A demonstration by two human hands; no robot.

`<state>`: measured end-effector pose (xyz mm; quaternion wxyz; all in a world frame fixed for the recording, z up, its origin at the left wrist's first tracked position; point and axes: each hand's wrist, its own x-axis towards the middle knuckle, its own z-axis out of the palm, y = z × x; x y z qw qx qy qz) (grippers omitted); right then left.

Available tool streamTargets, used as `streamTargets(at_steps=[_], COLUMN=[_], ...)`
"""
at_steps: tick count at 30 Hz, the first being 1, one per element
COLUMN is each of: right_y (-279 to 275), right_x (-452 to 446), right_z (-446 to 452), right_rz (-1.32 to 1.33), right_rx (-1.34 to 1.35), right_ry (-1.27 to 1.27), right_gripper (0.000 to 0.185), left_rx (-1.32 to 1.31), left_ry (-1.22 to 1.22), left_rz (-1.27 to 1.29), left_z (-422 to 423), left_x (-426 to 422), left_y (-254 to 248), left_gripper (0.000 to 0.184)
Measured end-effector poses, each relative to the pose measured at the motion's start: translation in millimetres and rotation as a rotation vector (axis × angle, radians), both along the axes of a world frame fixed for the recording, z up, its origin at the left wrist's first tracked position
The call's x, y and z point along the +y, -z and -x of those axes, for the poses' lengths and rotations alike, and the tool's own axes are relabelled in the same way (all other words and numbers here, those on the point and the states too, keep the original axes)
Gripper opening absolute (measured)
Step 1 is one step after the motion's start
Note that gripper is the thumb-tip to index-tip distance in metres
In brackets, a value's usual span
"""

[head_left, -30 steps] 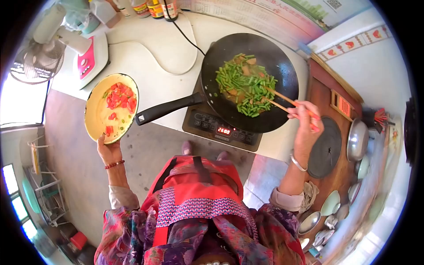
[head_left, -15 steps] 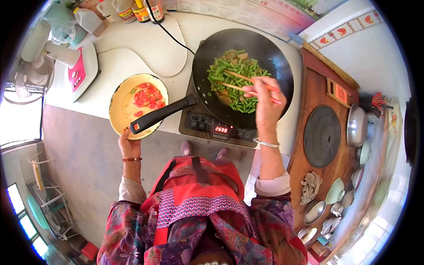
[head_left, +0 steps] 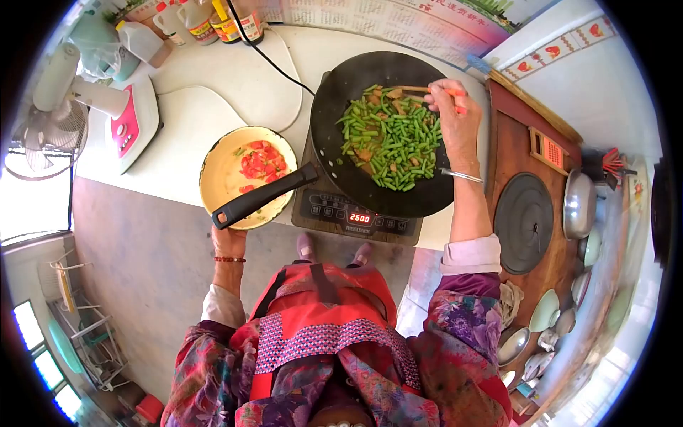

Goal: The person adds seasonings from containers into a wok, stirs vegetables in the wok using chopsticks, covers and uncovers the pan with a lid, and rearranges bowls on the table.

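A black wok (head_left: 334, 121) holds cut green beans (head_left: 402, 146) with some brownish pieces among them. My right hand (head_left: 459, 124), over the wok's right side, grips a pair of wooden chopsticks (head_left: 416, 89) with red ends; their tips reach the food's far edge. My left hand (head_left: 228, 242) grips the near rim of a cream enamel bowl (head_left: 220, 171), its fingers partly hidden beneath. Chopped tomatoes (head_left: 263, 162) lie in the bowl, with a few green bits. The wok's black handle (head_left: 267, 196) crosses above the bowl's near side.
The wok sits on an induction cooker (head_left: 359, 218) showing 2600. Several bottles (head_left: 196, 21) stand at the back left, near a pink-and-white scale (head_left: 135, 124). On the right wooden top are a dark round lid (head_left: 523, 220), a grater (head_left: 548, 149) and a metal basin (head_left: 580, 203).
My right hand has moved with the chopsticks from the middle of the beans to the far right edge. My left hand and the bowl have shifted right, further under the wok handle.
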<state>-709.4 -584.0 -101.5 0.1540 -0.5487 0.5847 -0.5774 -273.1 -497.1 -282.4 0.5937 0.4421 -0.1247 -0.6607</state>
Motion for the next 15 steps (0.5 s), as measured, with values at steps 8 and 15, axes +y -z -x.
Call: streamTargets(at_steps=[8, 15], right_y=[-53.5, -0.9], right_x=[107.4, 129.1], right_z=[-14.5, -17.3], right_rz=[-0.173, -0.167], right_rx=[0.036, -0.032], right_ry=[-0.114, -0.078], right_gripper=[0.008, 0.006], left_rx=[0.069, 0.132], left_ry=[0.016, -0.092], left_rz=[-0.013, -0.128], left_z=[6.1, 23.4], left_x=[-14.5, -31.1], left_y=[5.7, -8.0], left_gripper=[0.048, 0.038])
